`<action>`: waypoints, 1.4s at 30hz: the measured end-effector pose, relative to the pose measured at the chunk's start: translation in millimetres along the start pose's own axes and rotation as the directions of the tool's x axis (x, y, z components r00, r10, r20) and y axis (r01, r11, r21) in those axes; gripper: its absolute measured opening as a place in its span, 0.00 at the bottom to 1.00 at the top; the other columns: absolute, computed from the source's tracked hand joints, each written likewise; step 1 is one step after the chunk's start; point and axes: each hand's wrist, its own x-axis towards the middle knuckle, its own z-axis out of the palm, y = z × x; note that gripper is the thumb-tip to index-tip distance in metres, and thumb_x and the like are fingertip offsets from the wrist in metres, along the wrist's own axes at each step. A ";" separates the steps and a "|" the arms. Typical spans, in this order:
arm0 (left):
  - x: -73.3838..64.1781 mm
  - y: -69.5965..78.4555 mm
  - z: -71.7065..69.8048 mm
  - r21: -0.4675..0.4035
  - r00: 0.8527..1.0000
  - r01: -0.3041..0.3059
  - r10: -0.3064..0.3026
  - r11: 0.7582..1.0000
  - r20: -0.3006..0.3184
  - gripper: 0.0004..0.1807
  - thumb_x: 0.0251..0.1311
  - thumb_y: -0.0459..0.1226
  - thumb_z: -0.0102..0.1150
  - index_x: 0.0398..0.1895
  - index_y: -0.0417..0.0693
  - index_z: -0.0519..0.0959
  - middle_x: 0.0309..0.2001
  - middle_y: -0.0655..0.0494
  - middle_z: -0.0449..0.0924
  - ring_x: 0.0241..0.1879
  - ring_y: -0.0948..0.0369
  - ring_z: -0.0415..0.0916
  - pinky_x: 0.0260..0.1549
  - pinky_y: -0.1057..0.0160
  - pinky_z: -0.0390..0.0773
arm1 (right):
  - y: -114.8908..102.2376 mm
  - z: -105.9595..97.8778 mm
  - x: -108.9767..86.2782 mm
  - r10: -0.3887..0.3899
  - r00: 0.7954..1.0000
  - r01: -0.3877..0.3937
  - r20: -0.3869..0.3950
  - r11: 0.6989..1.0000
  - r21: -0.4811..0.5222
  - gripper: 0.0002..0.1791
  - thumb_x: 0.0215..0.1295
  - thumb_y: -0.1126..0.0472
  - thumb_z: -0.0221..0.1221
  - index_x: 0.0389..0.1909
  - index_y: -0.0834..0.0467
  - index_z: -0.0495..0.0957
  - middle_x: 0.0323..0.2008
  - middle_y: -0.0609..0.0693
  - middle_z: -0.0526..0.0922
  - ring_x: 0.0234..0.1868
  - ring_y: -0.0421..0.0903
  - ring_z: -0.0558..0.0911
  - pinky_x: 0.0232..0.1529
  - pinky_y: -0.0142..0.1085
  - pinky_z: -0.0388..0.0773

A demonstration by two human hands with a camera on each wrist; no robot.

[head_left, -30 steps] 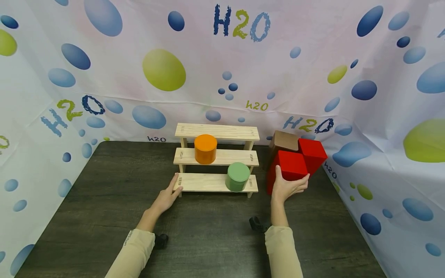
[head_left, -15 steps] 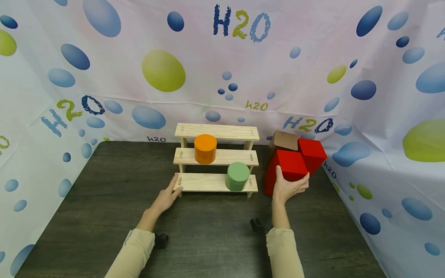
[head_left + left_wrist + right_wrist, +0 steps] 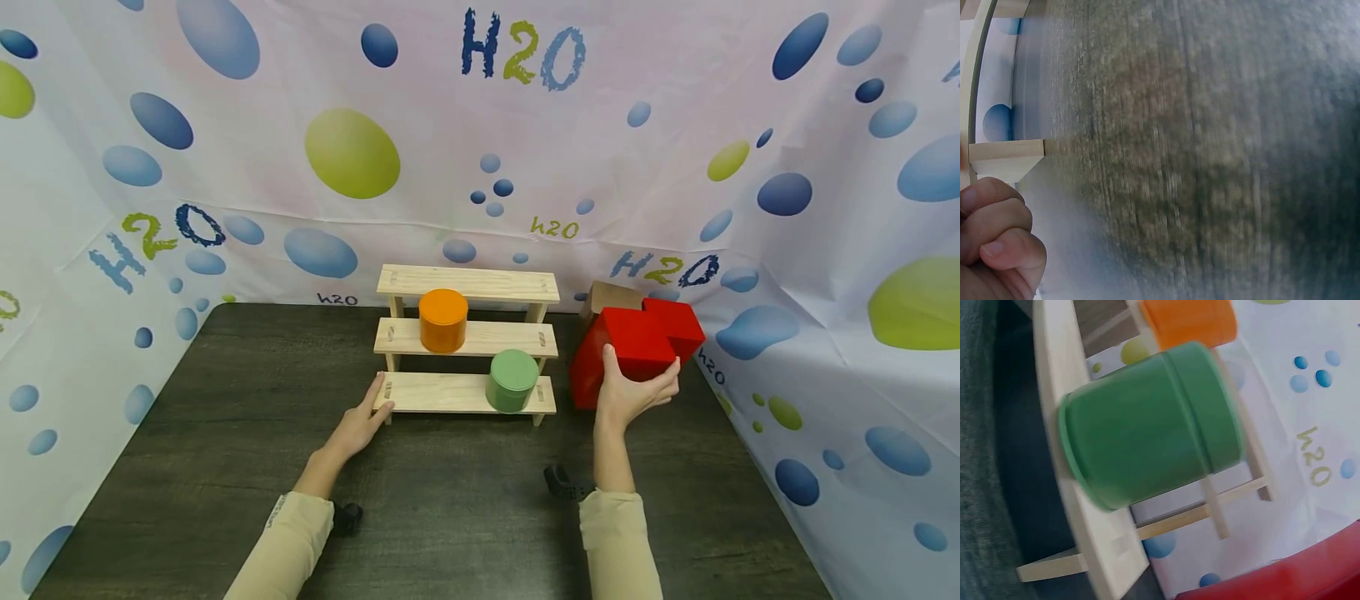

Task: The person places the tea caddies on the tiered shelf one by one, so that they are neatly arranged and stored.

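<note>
The left hand (image 3: 354, 431) is gripping the wooden stand (image 3: 438, 392) at its lower left end. Rightward, the right hand (image 3: 630, 398) is grasping the nearer red box (image 3: 633, 336), which is sitting between thumb and fingers, beyond the palm.

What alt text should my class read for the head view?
A person's right hand grips a red box while the left hand holds a three-tier wooden stand. An orange canister sits on its middle step, a green canister on the lowest.
</note>
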 end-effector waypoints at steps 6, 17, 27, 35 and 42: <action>0.5 -0.2 -0.8 -0.022 1.000 0.007 -0.007 1.000 0.001 0.38 0.67 0.57 0.34 0.72 0.55 0.34 0.66 0.32 0.50 0.57 0.30 0.58 0.50 0.34 0.60 | -13.0 -0.9 2.5 -0.031 0.999 0.030 0.025 0.999 0.027 0.49 0.43 0.53 0.70 0.67 0.56 0.54 0.61 0.51 0.58 0.61 0.44 0.56 0.61 0.42 0.60; -1.3 0.3 -1.4 -0.025 1.000 0.006 -0.006 1.000 -0.004 0.38 0.66 0.58 0.34 0.72 0.56 0.34 0.66 0.31 0.51 0.56 0.30 0.59 0.49 0.35 0.61 | -37.2 -3.5 4.4 -0.070 0.994 0.055 0.087 0.984 0.171 0.48 0.44 0.57 0.69 0.66 0.56 0.55 0.58 0.51 0.59 0.59 0.43 0.59 0.58 0.38 0.64; 1.2 -3.4 1.4 0.002 1.000 0.000 0.000 1.000 -0.005 0.38 0.68 0.54 0.35 0.72 0.52 0.34 0.65 0.30 0.52 0.55 0.30 0.61 0.49 0.36 0.63 | -53.6 -1.6 8.9 -0.121 0.983 0.083 0.137 0.963 0.258 0.47 0.43 0.58 0.69 0.66 0.57 0.55 0.57 0.50 0.60 0.58 0.44 0.60 0.56 0.40 0.63; 1.4 -4.9 0.2 -0.011 1.000 0.000 0.000 1.000 -0.009 0.37 0.68 0.54 0.35 0.72 0.52 0.34 0.66 0.31 0.51 0.56 0.30 0.60 0.49 0.35 0.62 | -61.2 6.1 13.6 -0.166 0.970 0.114 0.179 0.957 0.268 0.48 0.43 0.58 0.69 0.66 0.57 0.55 0.57 0.50 0.60 0.58 0.43 0.61 0.56 0.40 0.62; -1.2 -2.4 -0.1 -0.012 1.000 -0.002 0.002 1.000 -0.005 0.38 0.68 0.55 0.35 0.72 0.52 0.35 0.65 0.31 0.51 0.56 0.30 0.60 0.49 0.35 0.62 | -70.3 11.4 11.2 -0.216 0.958 0.157 0.189 0.946 0.283 0.47 0.43 0.57 0.69 0.65 0.58 0.56 0.56 0.51 0.61 0.57 0.43 0.62 0.55 0.40 0.63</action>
